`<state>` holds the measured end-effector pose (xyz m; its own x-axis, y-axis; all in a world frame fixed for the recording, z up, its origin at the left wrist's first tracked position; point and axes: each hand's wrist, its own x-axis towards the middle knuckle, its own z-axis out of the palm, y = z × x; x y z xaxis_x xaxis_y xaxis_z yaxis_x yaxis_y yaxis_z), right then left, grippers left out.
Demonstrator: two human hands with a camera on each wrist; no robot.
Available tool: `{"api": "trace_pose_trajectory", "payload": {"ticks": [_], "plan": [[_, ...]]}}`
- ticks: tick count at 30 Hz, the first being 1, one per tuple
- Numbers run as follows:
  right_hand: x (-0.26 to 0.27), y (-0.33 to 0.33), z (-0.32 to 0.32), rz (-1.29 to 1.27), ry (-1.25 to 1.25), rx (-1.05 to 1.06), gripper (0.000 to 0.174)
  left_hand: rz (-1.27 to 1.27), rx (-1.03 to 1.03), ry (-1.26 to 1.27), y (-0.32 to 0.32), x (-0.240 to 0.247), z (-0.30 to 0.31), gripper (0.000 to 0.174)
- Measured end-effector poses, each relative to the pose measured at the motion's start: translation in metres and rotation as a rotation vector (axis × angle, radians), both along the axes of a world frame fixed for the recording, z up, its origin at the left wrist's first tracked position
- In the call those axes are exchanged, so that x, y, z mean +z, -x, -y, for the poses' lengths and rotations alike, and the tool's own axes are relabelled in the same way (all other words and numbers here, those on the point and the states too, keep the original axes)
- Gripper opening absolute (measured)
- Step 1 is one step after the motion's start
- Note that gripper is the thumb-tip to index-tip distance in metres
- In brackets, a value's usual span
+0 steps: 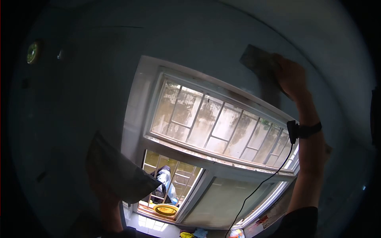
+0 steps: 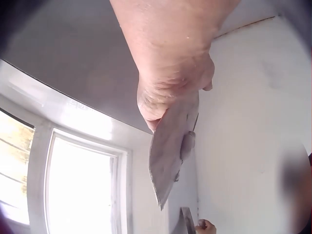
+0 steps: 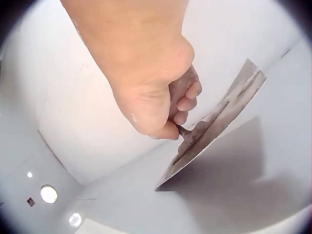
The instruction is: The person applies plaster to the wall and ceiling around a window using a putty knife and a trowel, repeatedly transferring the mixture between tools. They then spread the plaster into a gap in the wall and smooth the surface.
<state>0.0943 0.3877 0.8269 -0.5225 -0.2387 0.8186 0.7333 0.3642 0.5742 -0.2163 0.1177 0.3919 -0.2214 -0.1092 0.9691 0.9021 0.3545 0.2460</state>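
My right hand (image 1: 291, 77), raised high, grips a plastering trowel (image 1: 257, 59) by its handle above the window. In the right wrist view the curled fingers (image 3: 187, 103) wrap the handle, and the wide trowel blade, smeared with grey-brown paste, has one long edge right at the wall and a shadow beside it. Lower on the left, my left hand (image 1: 105, 194) holds a broad flat plastering blade (image 1: 119, 170). A lump of grey paste (image 2: 187, 145) clings to that blade. Its handle is hidden inside the left hand.
A framed window (image 1: 222, 123) with metal bars fills the middle. Below it are a lower opening with a yellow basin (image 1: 166, 209) and cloths (image 1: 193, 233). A black cable (image 1: 260, 184) hangs from the right wrist. A round clock-like thing (image 1: 33, 52) is far left.
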Motion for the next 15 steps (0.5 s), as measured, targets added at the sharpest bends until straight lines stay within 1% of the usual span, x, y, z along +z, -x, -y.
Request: {"api": "trace_pose_trajectory", "payload": {"ticks": [3, 6, 9, 12, 15], "plan": [[-0.001, 0.029, -0.003, 0.108, -0.037, 0.116, 0.030, -0.003, -0.016, -0.002, 0.007, 0.003, -0.013, 0.076], [-0.001, 0.056, 0.024, 0.103, 0.014, 0.061, 0.030, 0.026, 0.009, 0.038, 0.006, 0.001, -0.018, 0.076], [0.007, 0.080, 0.029, 0.121, 0.009, 0.068, 0.030, 0.061, -0.026, 0.019, 0.009, -0.008, -0.018, 0.074], [0.010, 0.099, 0.039, 0.124, -0.051, 0.045, 0.030, 0.081, -0.035, 0.033, 0.015, -0.020, -0.016, 0.076], [0.018, 0.116, 0.039, 0.182, -0.148, 0.107, 0.029, 0.126, -0.033, 0.047, 0.017, -0.021, -0.013, 0.079]]}}
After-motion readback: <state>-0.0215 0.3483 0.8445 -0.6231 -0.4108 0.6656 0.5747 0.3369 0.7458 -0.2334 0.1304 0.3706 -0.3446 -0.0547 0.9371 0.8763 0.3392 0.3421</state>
